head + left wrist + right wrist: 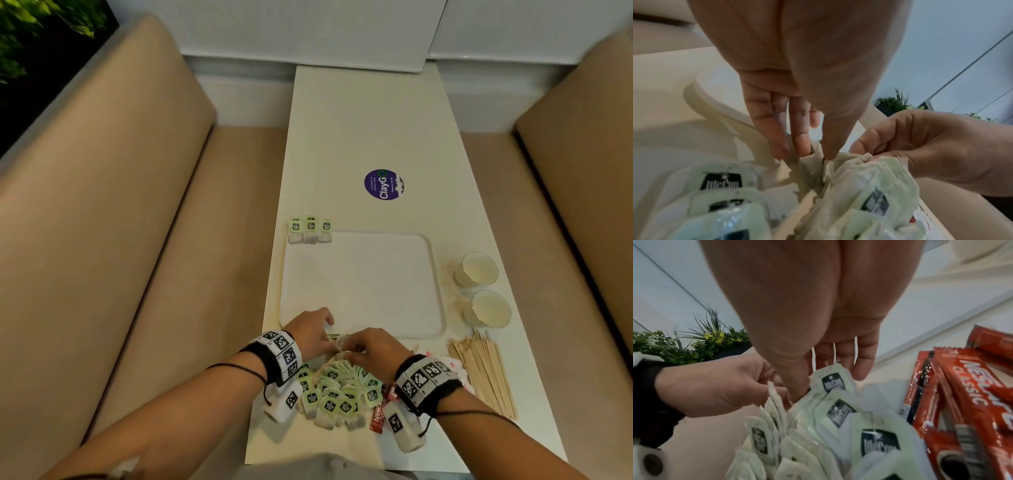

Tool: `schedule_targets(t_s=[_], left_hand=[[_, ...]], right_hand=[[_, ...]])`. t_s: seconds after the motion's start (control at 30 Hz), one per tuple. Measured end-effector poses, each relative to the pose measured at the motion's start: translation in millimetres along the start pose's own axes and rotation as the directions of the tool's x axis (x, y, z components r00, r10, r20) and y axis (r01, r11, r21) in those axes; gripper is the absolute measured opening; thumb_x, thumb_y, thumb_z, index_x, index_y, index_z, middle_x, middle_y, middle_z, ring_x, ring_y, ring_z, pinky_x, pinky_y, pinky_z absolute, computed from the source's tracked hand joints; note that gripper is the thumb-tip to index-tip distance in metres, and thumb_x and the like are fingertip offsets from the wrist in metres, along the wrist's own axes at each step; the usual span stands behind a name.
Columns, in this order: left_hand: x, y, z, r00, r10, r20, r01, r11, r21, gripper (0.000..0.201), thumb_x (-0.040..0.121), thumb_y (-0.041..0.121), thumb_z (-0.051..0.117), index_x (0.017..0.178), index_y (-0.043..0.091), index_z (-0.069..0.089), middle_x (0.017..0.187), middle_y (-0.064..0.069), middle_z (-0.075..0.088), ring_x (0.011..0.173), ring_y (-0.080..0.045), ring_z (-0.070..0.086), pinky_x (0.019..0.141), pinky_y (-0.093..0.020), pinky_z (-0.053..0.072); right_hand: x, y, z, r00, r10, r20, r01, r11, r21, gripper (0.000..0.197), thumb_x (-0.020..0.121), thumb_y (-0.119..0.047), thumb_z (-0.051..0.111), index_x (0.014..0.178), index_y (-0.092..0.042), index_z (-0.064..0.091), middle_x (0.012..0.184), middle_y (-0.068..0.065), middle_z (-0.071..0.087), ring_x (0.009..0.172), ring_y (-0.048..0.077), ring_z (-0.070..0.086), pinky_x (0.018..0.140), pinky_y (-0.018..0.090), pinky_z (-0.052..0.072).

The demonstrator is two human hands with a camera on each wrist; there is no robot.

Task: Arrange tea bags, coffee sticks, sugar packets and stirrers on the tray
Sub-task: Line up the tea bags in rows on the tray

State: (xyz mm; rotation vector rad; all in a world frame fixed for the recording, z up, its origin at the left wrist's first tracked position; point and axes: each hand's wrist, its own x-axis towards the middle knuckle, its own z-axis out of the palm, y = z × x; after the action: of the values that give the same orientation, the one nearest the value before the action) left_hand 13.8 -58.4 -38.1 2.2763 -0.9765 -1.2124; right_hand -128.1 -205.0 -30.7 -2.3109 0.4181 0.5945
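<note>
Hands are meeting over the far end of the tea bag pile, which is lying on the near part of the table, just short of the tray's near edge. The left hand is pinching the paper of one tea bag between thumb and fingertips, and the right hand is pinching the same crumpled bundle from the other side; the wrist views are showing both grips closed on paper or string, with several white strings running up under the right palm. Whether they are sharing one bag or holding two tangled ones cannot be told.

The relation that matters is this: the held bag is sitting just beside the tray's near left corner, while the row of three bags already set out is lying at the tray's far left corner, their long axes pointing away from the person. So the next spot is probably lying straight ahead and slightly right of that row, and the left hand is the nearer one to carry it.

Coffee sticks are lying at the pile's right, with stirrers fanned along the right edge of the table, and two cups beyond them.
</note>
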Motion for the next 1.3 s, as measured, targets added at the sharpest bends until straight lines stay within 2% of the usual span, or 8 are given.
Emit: schedule_targets(t_s=[0.17,0.43,0.7,0.87,1.0,1.1,1.2,1.3], left_hand=[[0.4,6.7,4.8,0.994,0.094,0.046,-0.098,0.991,0.088,0.033,0.089,0.019,0.067,0.121,0.028,0.063,0.09,0.007,0.07,0.084,-0.012,0.064,0.086,-0.031,0.055],[2.1,6.3,7.2,0.991,0.126,0.032,-0.13,0.975,0.179,0.018,0.093,0.03,0.065,0.111,0.025,0.068,0.088,0.009,0.06,0.084,-0.013,0.061,0.068,-0.021,0.041],[-7.9,13.1,-10.9,0.99,0.129,0.051,-0.137,0.971,0.195,0.038,0.086,0.031,0.067,0.124,0.026,0.067,0.102,0.006,0.047,0.089,-0.014,0.05,0.077,-0.026,0.04],[-12.3,17.1,-29.3,0.988,0.142,0.064,-0.144,0.989,0.041,0.053,0.076,0.042,0.079,0.122,0.021,0.064,0.105,0.007,0.054,0.081,-0.007,0.052,0.068,-0.024,0.041],[-14.4,12.6,-39.9,0.984,0.141,0.109,-0.131,0.987,-0.094,0.036,0.073,0.036,0.077,0.104,0.022,0.065,0.099,-0.01,0.067,0.083,-0.022,0.062,0.08,-0.048,0.052],[-22.3,9.3,-49.0,0.98,0.17,0.104,-0.148,0.97,-0.192,0.026,0.075,0.032,0.072,0.098,0.021,0.065,0.09,-0.008,0.069,0.078,-0.026,0.063,0.074,-0.042,0.051],[-26.7,2.9,-51.9,0.982,0.185,0.03,-0.168,0.94,-0.296,0.012,0.082,0.019,0.071,0.089,0.012,0.065,0.076,-0.001,0.063,0.067,-0.014,0.057,0.067,-0.035,0.046],[-29.5,-6.2,-53.7,0.983,0.182,-0.009,-0.17,0.898,-0.407,0.013,0.084,0.019,0.073,0.095,0.014,0.069,0.089,-0.007,0.074,0.079,-0.022,0.07,0.074,-0.039,0.057]], right_hand=[[-1.7,-4.1,-1.3,1.0,0.008,-0.028,-0.006,0.998,0.06,0.021,0.096,-0.036,0.062,0.109,-0.028,0.076,0.106,-0.013,0.074,0.09,0.006,0.067,0.086,0.03,0.056],[-2.5,-6.9,-1.0,0.998,0.042,-0.042,-0.039,0.997,0.074,0.019,0.097,-0.03,0.06,0.093,-0.021,0.076,0.087,-0.001,0.073,0.081,0.015,0.067,0.078,0.038,0.057],[-2.8,-15.9,-15.2,0.995,0.022,-0.093,-0.008,0.989,0.151,0.017,0.099,-0.031,0.061,0.103,-0.022,0.076,0.091,-0.005,0.074,0.085,0.011,0.068,0.082,0.034,0.056],[1.5,-31.4,-31.7,0.992,-0.038,-0.117,0.057,0.985,0.165,0.018,0.101,-0.029,0.059,0.106,-0.021,0.074,0.093,-0.002,0.074,0.085,0.015,0.068,0.082,0.038,0.056],[9.2,-45.0,-42.5,0.989,-0.095,-0.116,0.115,0.976,0.183,0.018,0.101,-0.029,0.058,0.106,-0.021,0.074,0.096,-0.001,0.075,0.089,0.017,0.069,0.085,0.039,0.056],[15.3,-57.1,-48.5,0.983,-0.13,-0.126,0.154,0.967,0.203,0.019,0.102,-0.028,0.057,0.109,-0.02,0.074,0.101,-0.004,0.074,0.093,0.014,0.068,0.088,0.038,0.054],[20.4,-68.6,-51.3,0.977,-0.155,-0.149,0.185,0.958,0.221,0.019,0.102,-0.027,0.058,0.11,-0.021,0.074,0.104,-0.006,0.074,0.096,0.012,0.067,0.091,0.037,0.054],[25.8,-77.0,-51.7,0.972,-0.164,-0.17,0.203,0.948,0.246,0.018,0.102,-0.027,0.058,0.108,-0.023,0.074,0.101,-0.009,0.075,0.095,0.009,0.067,0.09,0.034,0.054]])
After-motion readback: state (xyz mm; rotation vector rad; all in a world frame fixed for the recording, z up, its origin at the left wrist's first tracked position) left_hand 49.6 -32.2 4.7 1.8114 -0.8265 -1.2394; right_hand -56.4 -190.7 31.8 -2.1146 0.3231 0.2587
